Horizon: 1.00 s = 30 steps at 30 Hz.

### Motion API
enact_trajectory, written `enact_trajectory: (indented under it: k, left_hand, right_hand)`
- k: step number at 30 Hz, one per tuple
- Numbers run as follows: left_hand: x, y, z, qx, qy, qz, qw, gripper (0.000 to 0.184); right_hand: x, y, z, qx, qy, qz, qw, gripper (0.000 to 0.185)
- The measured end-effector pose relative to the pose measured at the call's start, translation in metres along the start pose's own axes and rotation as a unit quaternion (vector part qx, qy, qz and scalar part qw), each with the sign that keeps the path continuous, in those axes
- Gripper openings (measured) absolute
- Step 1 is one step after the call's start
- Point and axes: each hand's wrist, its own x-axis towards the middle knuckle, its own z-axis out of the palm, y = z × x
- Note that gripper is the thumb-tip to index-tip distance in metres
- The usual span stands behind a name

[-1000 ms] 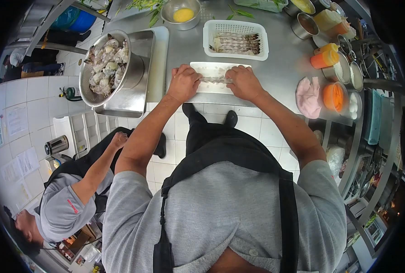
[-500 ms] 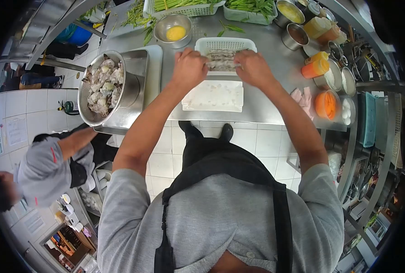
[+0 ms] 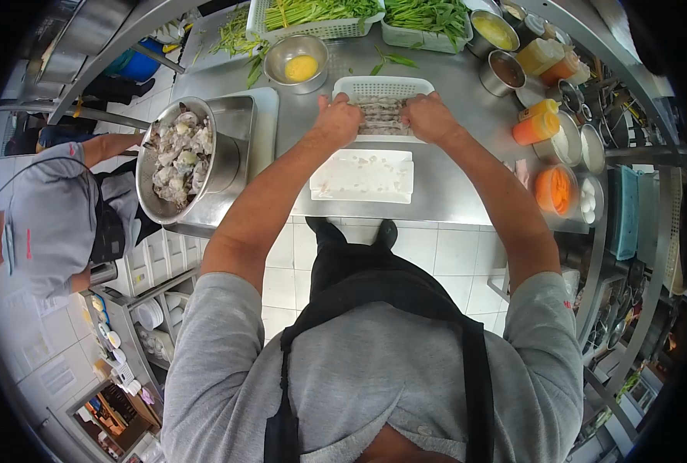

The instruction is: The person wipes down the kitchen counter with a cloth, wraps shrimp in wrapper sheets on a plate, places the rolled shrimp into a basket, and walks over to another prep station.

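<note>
1. Left hand and right hand moved from white tray to perforated basket; shrimp row moved too, now lying in basket.
2. Both hands: fingers curled at row's 2 ends; can't tell if gripping.
3. Transfer looks nearly done.

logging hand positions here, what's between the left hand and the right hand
In the head view, raw shrimp laid in the white perforated basket lie between the left hand and the right hand.
</note>
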Motion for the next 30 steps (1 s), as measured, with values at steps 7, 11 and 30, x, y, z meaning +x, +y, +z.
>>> enact_trajectory:
  k: [7,11,30]
  left_hand:
    - [-0.041,-0.014,-0.035,0.013,0.066,-0.008,0.998,0.042]
    - [-0.098,-0.045,-0.082,-0.053,0.183,-0.004,0.982,0.030]
    - [-0.284,-0.197,-0.153,-0.080,0.236,-0.311,0.917,0.035]
  right_hand:
    - [0.006,-0.003,-0.017,0.044,0.044,0.018,0.998,0.024]
    - [0.021,-0.005,-0.007,0.230,0.039,0.028,0.972,0.029]
    - [0.021,-0.049,-0.009,0.197,0.028,-0.036,0.979,0.022]
